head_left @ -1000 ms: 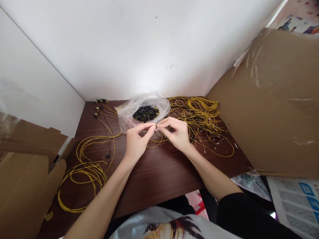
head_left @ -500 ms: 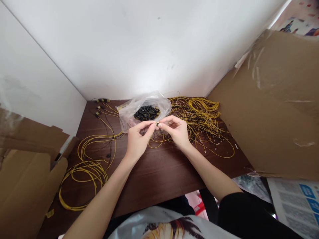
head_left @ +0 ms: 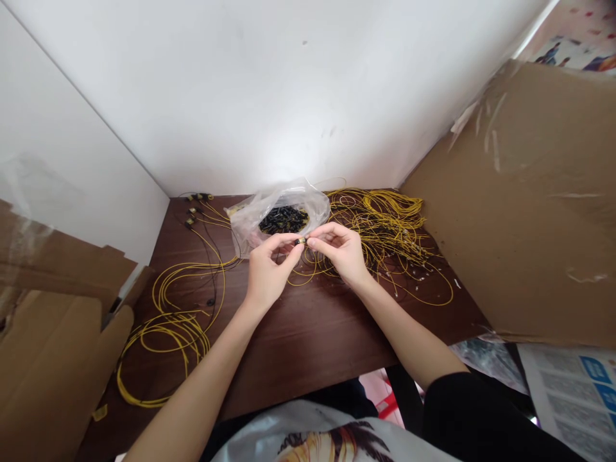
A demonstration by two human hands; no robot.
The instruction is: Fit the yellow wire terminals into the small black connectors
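Over the middle of the table, my left hand (head_left: 267, 268) pinches a small black-and-yellow connector-like part (head_left: 301, 241) between thumb and fingertips. My right hand (head_left: 342, 254) is closed in a pinch at the part's right end, thumb and forefinger almost meeting my left fingertips. Whether the right fingers grip the part itself or a thin wire beside it is too small to make out. Just behind the hands lies a clear plastic bag (head_left: 243, 221), its mouth open, with many small black and yellow pieces (head_left: 283, 220) inside.
Yellow cables (head_left: 392, 208) lie tangled at the right, with small white bits near them. Coiled yellow cables (head_left: 139, 333) with black-and-yellow ends (head_left: 192, 215) lie at the left. A white wall (head_left: 289, 96) and cardboard sheets (head_left: 539, 212) enclose the brown table (head_left: 308, 340).
More of the black-and-yellow part now shows between my fingertips. My left hand has shifted slightly, and the right has barely moved.
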